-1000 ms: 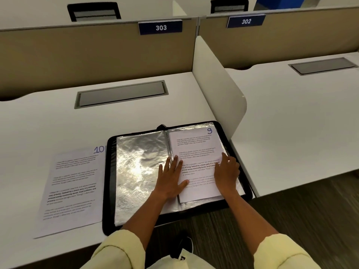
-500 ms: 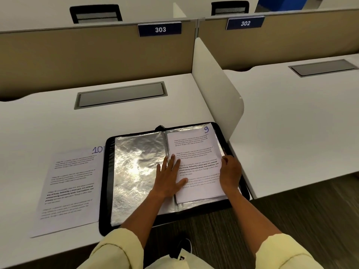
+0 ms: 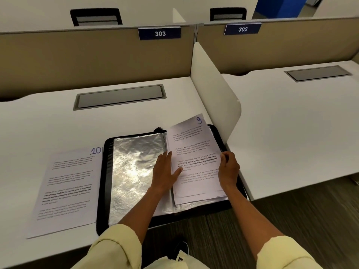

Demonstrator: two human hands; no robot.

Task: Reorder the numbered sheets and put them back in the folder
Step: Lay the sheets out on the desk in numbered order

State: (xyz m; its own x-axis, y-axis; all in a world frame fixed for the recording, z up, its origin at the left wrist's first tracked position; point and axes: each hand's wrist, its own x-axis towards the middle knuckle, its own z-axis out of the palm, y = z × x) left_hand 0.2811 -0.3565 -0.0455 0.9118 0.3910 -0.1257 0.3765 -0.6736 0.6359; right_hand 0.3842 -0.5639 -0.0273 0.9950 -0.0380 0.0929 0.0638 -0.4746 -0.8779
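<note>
A black zip folder (image 3: 102,171) lies open at the desk's front edge, its left page a shiny plastic sleeve (image 3: 134,171). The sheet numbered 9 (image 3: 194,150) sticks up past the top of the right-hand sleeve stack. My left hand (image 3: 167,171) lies flat near the spine, thumb on the sheet's left edge. My right hand (image 3: 228,167) pinches the sheet's right edge. The sheet numbered 10 (image 3: 68,187) lies flat on the desk to the left of the folder.
A white curved divider (image 3: 213,90) stands just right of the folder. A grey cable hatch (image 3: 120,97) is set in the desk behind it. Tan partition panels labelled 303 (image 3: 159,33) and 302 (image 3: 242,29) close off the back. A neighbouring desk (image 3: 291,123) lies to the right.
Sheet 9 has slid upward, out past the folder's top edge. My right hand shifted from resting on the page to pinching its right edge. Sheet 10 has not moved.
</note>
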